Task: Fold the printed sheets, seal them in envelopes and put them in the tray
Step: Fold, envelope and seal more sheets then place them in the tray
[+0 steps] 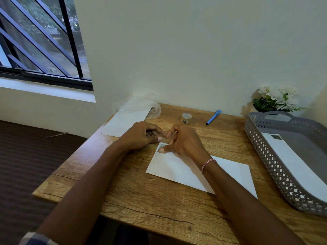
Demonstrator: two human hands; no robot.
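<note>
A white envelope (177, 170) lies on the wooden surface (159, 200), its long axis slanting right toward the grey tray (268, 156). At its far left corner the left hand (141, 136) and right hand (184, 142), fingers curled, pinch what seems a clear tape strip (166, 137); the right thumb presses the envelope. Plain wall (177, 50) behind, window (35, 41) to the left

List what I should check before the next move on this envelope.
1. Envelope lies flat on the table: ok.
2. Right hand thumb pins its far-left corner: ok.
3. Tape piece pinched between left hand fingers and the right hand: cannot tell.
4. Flap sealed: cannot tell, the hands cover that end.
5. Tape roll close by on the table: ok.
6. Tray has room beside the filed envelope: ok.
</note>
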